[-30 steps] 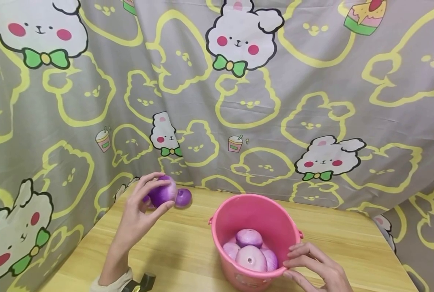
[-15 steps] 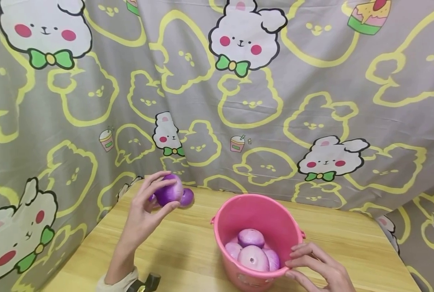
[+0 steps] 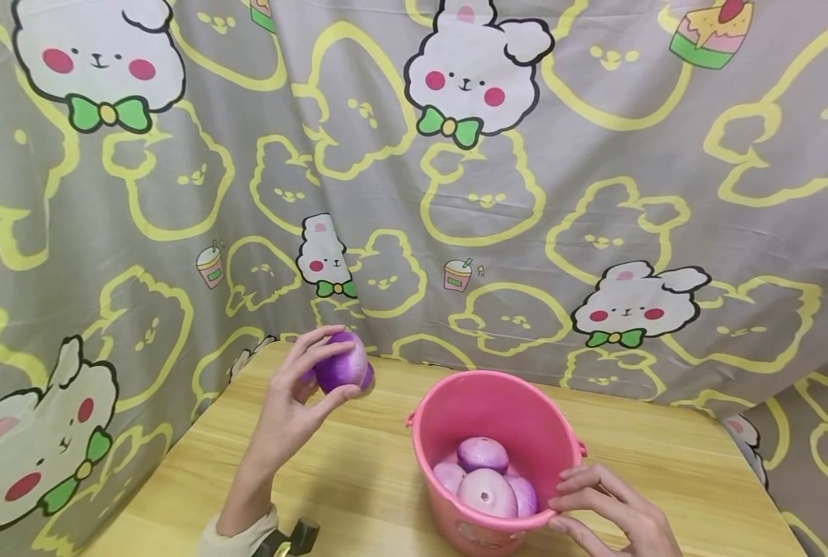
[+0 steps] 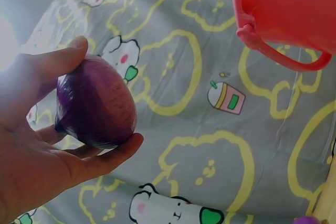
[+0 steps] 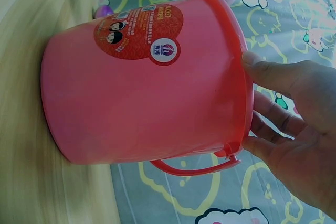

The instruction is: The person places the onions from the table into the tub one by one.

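Observation:
In the head view, my left hand holds a purple onion above the table, left of the pink bucket. The left wrist view shows the thumb and fingers around this onion, its paler side facing outward. Inside the bucket lie several pale purple onions. My right hand grips the bucket's rim at the near right. In the right wrist view, the thumb is on the outer side of the rim and the other fingers pass behind it, partly hidden.
Beyond the held onion, another purple onion sits on the wooden table, mostly hidden. A grey cartoon-print curtain hangs behind and left of the table. The bucket's handle hangs down at its far side.
The left hand has carried its onion slightly right toward the bucket, covering more of the onion behind. The right hand keeps its grip on the rim. The whole head view has shifted slightly.

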Available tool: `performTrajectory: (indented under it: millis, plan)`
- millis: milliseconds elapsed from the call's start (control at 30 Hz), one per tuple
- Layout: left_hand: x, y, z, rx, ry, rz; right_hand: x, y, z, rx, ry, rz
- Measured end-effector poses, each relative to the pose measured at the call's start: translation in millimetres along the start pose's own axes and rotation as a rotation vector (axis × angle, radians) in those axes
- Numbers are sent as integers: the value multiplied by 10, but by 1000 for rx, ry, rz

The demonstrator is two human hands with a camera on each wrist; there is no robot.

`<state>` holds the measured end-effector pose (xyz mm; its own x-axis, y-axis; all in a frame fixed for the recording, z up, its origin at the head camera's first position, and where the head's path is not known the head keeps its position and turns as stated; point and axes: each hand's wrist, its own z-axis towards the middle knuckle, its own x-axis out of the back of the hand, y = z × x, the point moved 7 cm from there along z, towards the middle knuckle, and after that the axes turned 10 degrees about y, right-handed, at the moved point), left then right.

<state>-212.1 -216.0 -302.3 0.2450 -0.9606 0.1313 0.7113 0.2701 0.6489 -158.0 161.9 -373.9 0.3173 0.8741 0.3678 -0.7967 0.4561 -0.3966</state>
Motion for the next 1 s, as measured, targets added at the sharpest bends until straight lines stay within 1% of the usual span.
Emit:
performTrajectory:
  millis: [267, 567, 700, 833, 1000]
  plan:
    - [-75, 8, 8, -4, -12, -14, 1, -1, 1, -4, -1, -11]
    - [-134, -4, 10, 8, -31, -30, -7, -1, 5, 2, -3, 0]
    - [-169, 4, 11, 4, -51, -37, -7, 5, 0, 6, -1, 5]
    - [-216, 15, 9, 9, -75, -68, 1, 14, -2, 3, 0, -2]
    - [-267, 28, 5, 10, -81, -75, 3, 17, 0, -1, -4, -1]
